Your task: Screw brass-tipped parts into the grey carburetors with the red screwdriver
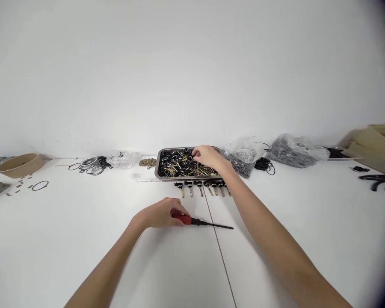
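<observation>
My left hand is closed around the red handle of a screwdriver, whose dark shaft points right, low over the white table. At the back, my right hand reaches over a metal tray heaped with black and brass-coloured parts. Its fingertips are bent together among the parts; whatever they pinch is too small to make out. Just in front of the tray, several black-headed pieces with metal stems lie in a row, the rightmost partly covered by my right forearm.
Small brass pieces are piled left of the tray. To its right lie clear bags of dark parts and black cables. A tan bowl stands far left near a black ring. Black curved parts lie far right.
</observation>
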Action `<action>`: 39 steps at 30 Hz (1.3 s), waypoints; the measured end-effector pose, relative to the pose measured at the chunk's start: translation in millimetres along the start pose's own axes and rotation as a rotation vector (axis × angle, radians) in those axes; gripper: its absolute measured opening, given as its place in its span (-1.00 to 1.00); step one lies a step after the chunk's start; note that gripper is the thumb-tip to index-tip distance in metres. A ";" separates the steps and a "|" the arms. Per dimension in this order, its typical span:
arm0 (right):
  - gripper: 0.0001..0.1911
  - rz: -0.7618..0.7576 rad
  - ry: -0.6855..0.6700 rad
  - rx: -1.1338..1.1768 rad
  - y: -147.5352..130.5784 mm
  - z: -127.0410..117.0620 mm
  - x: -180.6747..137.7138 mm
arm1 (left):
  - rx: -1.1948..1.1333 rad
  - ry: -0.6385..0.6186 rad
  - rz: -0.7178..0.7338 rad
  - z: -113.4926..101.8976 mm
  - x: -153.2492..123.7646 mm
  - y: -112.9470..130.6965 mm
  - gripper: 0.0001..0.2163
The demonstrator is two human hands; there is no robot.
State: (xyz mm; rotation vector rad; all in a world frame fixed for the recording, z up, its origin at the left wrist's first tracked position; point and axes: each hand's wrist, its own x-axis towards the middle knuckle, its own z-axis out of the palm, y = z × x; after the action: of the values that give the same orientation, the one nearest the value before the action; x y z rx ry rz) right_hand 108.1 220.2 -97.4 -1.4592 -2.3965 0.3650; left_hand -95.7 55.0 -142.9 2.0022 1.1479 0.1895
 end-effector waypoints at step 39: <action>-0.77 -0.171 0.098 -0.068 -43.3 79.8 26.8 | -0.017 -0.024 -0.029 -2.6 0.2 1.1 -0.75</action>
State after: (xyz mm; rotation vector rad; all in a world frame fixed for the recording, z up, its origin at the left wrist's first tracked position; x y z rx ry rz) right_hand 30.2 220.3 -151.1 -1.2569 -2.4525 0.1684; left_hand -96.1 56.3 -140.5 1.9664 1.1560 0.1590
